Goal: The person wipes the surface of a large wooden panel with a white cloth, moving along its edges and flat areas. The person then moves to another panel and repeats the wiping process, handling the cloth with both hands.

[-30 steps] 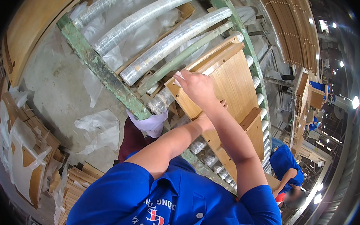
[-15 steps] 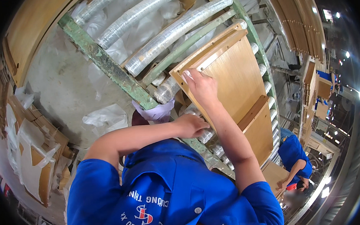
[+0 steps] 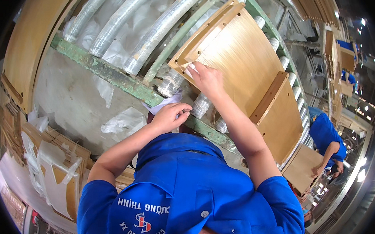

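A light wooden panel (image 3: pixel 252 53) with raised strips along its edges lies on rollers in front of me. My right hand (image 3: pixel 209 79) is closed on a small white cloth (image 3: pixel 190 68), held against the panel's near left corner. The edge strip (image 3: pixel 216 31) there has dark round holes. To the left, apart from the panel, my left hand (image 3: pixel 170 116) hovers above the green rail with its fingers curled together. What they hold, if anything, cannot be made out. A lilac cloth (image 3: pixel 169 100) hangs at the rail beside it.
The green-framed roller conveyor (image 3: pixel 107 74) has film-wrapped rollers (image 3: pixel 152 31). A second wooden panel (image 3: pixel 282 119) lies to the right. Crumpled plastic (image 3: pixel 125 120) is on the floor; stacked boards (image 3: pixel 55 168) stand at left. A co-worker in blue (image 3: pixel 326 136) handles a board at right.
My left hand has moved left and upward, away from the panel's near edge, and its fingers have curled. My right hand stays at the panel's corner with the cloth. The view has shifted slightly.
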Action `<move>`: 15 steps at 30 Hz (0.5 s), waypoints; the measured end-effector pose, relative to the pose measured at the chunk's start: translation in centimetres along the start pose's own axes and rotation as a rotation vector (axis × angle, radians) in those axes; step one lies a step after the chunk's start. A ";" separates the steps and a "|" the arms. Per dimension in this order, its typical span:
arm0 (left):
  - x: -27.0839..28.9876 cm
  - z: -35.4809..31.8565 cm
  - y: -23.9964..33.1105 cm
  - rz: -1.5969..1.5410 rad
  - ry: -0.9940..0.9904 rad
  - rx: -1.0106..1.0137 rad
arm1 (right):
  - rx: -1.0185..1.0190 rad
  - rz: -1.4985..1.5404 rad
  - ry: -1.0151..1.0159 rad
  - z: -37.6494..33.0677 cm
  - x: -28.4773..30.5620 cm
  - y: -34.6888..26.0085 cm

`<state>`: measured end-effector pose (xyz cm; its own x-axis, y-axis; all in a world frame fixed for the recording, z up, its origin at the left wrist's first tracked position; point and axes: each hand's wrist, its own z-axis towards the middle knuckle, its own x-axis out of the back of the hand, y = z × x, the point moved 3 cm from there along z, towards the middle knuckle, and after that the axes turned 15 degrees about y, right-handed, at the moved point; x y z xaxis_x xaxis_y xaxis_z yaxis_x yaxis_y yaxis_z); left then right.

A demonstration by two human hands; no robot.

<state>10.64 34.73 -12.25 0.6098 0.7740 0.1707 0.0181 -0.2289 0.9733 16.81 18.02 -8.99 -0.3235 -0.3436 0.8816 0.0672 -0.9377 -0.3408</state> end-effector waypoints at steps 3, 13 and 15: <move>-0.6 0.1 0.4 -0.015 -0.023 0.014 | -0.062 0.019 -0.016 -0.3 -0.1 0.1; -0.6 0.6 1.1 0.024 -0.033 0.088 | -0.231 0.091 0.076 -4.4 1.8 2.6; -0.1 1.1 1.0 0.006 0.006 0.087 | -0.287 0.089 0.065 -5.7 2.5 3.1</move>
<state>11.46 33.78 -11.49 0.6053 0.7758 0.1780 0.0831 -0.2839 0.9552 10.89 14.52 -9.74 -0.3891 -0.4112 0.8243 -0.1684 -0.8480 -0.5025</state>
